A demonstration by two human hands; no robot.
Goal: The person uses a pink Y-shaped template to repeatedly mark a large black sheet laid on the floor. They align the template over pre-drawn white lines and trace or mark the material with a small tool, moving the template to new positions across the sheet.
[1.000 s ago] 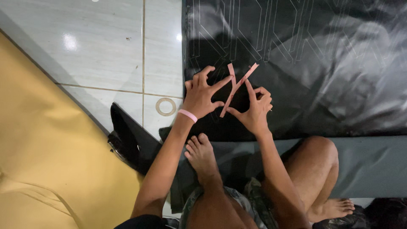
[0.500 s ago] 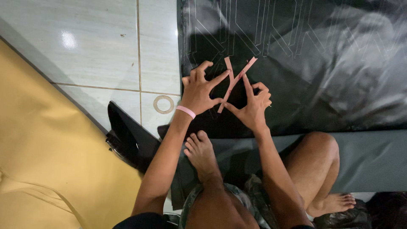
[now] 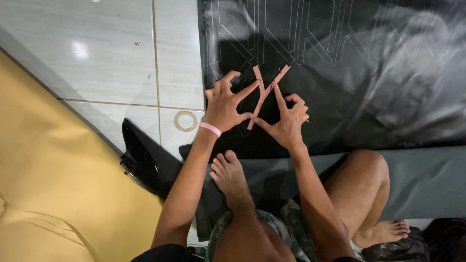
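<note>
— Where are the fingers?
— Spread wide: the left hand (image 3: 224, 103) and right hand (image 3: 288, 121) press a pink cut-out letter (image 3: 265, 95) flat on the black sheet (image 3: 369, 73).
— How to do it well?
— I'd judge: even pressure, smoothing outward, strips lined up with the traced outlines.

You have one sign-like thing in front of you: a large glossy black sheet (image 3: 369, 73) spread flat on the floor, covering the upper right of your view. Thin pale outlines of big block letters run in a row along its top part. A pink cut-out letter (image 3: 266, 95), made of narrow crossing strips, lies on the sheet near its left edge, and your fingers rest on it. No packages or screens show anywhere around you.
</note>
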